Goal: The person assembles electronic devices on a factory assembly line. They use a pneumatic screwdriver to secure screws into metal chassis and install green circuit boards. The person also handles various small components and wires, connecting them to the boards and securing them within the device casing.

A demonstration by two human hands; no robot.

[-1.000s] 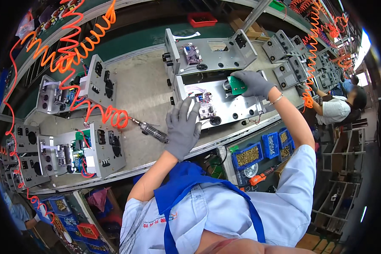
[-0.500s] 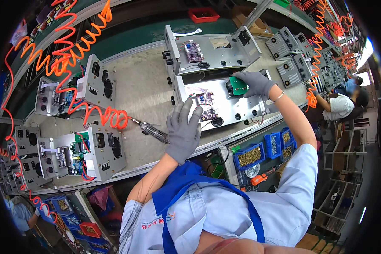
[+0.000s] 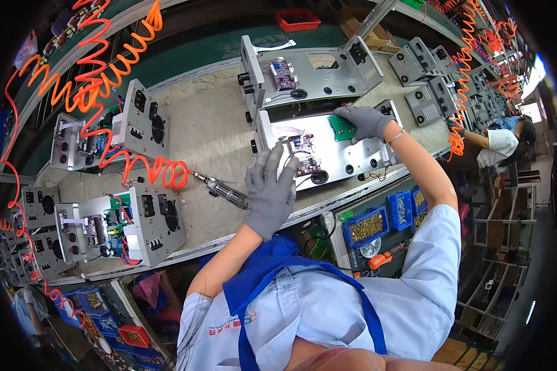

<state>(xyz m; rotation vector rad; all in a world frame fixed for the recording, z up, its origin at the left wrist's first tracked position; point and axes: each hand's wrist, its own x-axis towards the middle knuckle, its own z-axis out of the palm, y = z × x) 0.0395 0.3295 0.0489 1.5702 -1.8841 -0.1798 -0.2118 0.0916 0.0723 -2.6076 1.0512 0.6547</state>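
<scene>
A bent sheet-metal chassis (image 3: 346,148) lies on the bench in front of me, with a populated circuit board (image 3: 304,153) mounted toward its left end. My right hand (image 3: 366,123), in a grey glove, pinches the edge of a small green circuit board (image 3: 341,128) over the chassis floor. Whether that board touches the metal, I cannot tell. My left hand (image 3: 270,188), also gloved, rests at the chassis's left end panel with its fingers stretched out. Just left of it lies a pneumatic screwdriver (image 3: 228,193) on an orange coiled hose (image 3: 167,172).
A second chassis (image 3: 322,83) stands right behind. Partly built units (image 3: 143,123) occupy the bench's left side, grey units (image 3: 414,65) the far right. Below the front edge are blue screw bins (image 3: 366,227) and an orange-handled tool (image 3: 380,260). A co-worker (image 3: 500,142) is at the right.
My right hand has moved slightly left with the green circuit board, which now lies flatter over the chassis. My left hand has barely shifted.
</scene>
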